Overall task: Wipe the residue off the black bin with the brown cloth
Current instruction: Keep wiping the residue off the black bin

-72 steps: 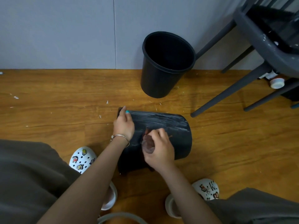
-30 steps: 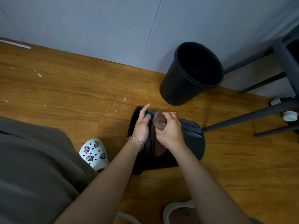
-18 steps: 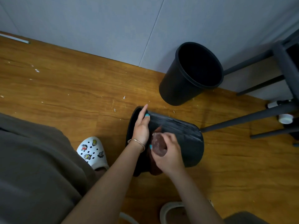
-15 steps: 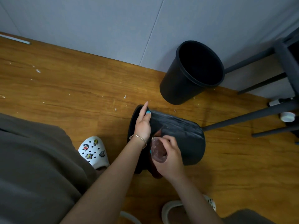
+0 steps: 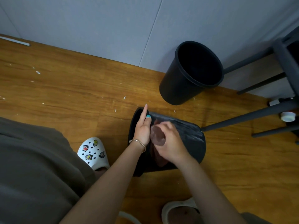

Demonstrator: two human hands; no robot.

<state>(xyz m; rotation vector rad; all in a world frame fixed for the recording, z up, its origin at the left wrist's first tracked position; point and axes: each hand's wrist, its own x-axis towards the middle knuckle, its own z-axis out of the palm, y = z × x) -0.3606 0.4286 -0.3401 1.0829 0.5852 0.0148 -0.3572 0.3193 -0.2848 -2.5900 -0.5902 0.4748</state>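
The round black plastic bin [image 5: 186, 136] lies on its side under both hands: the left hand [image 5: 143, 129] rests flat-fingered by its rim, while the right hand [image 5: 169, 143] grips the bunched brown cloth [image 5: 157, 137] against its wall.

Bare forearms. The left hand [image 5: 142, 130] has teal-painted nails and a thin metal bangle [image 5: 138, 142] at the wrist. Grey-brown trousers [image 5: 32, 167]; white clogs [image 5: 93, 152] studded with cartoon charms.
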